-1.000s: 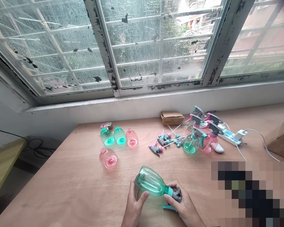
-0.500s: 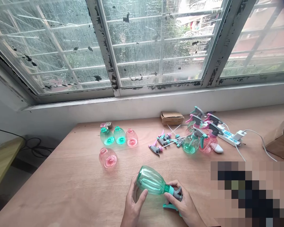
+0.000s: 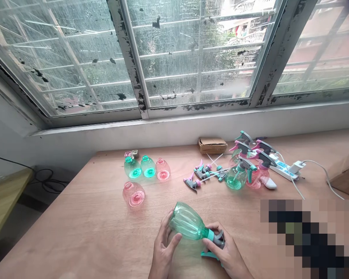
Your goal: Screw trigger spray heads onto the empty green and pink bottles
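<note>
A clear green spray bottle (image 3: 187, 221) lies tilted on its side between my hands, its base to the upper left and its neck to the lower right. My left hand (image 3: 166, 246) cups the base end, thumb in front and fingers behind. Around the collar of the grey and teal trigger sprayer (image 3: 219, 239), which sits on the bottle's neck, my right hand (image 3: 228, 250) is closed. The teal trigger shows below that hand. Part of the sprayer is hidden by my fingers.
Several green and pink open bottles (image 3: 148, 167) stand at the back left. Loose trigger sprayers (image 3: 202, 174) lie mid-table, beside several assembled spray bottles (image 3: 235, 178). A power strip (image 3: 285, 170), a small carton (image 3: 212, 146) and an open box (image 3: 346, 174) sit behind. A blurred patch covers the lower right.
The green bottle has turned slightly in my hands. Both hands keep nearly the same place and hold; the whole view has shifted a little.
</note>
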`<action>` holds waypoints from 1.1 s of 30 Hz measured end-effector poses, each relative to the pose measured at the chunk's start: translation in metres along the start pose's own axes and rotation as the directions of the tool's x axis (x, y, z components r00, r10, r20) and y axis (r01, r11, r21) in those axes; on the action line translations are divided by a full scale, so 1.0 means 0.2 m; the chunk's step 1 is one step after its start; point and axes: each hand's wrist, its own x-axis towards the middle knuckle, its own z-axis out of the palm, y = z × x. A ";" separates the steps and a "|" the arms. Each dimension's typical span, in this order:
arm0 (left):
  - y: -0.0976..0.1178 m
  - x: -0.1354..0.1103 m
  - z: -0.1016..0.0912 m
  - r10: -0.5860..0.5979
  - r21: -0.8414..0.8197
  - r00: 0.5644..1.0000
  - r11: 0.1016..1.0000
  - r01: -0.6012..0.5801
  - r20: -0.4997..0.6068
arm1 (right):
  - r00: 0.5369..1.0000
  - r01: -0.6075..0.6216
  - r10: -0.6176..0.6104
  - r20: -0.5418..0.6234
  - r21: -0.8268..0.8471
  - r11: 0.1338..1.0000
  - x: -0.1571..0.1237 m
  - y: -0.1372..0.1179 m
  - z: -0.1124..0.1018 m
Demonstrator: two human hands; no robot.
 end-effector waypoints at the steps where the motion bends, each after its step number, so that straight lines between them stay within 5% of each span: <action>1: 0.01 -0.01 0.00 -0.012 -0.006 1.000 1.000 0.012 0.015 | 1.000 -0.002 0.003 -0.017 0.015 1.000 0.00 0.00 0.01; 11: 0.01 0.01 0.01 -0.058 -0.070 0.997 0.996 0.054 -0.060 | 0.998 -0.019 0.024 -0.059 0.079 0.997 -0.02 0.00 0.03; 19: -0.02 0.03 0.01 -0.074 -0.085 0.997 0.994 0.074 -0.002 | 0.994 0.043 -0.033 -0.107 0.090 0.995 0.01 0.01 0.01; 27: -0.06 0.02 0.00 -0.045 -0.089 0.999 0.995 0.048 0.029 | 0.993 0.108 -0.104 -0.050 0.076 0.991 0.01 0.02 0.00; 33: 0.03 0.01 0.01 -0.012 -0.046 0.999 0.999 0.013 0.039 | 0.989 0.147 -0.147 -0.003 0.074 0.986 0.01 0.04 0.01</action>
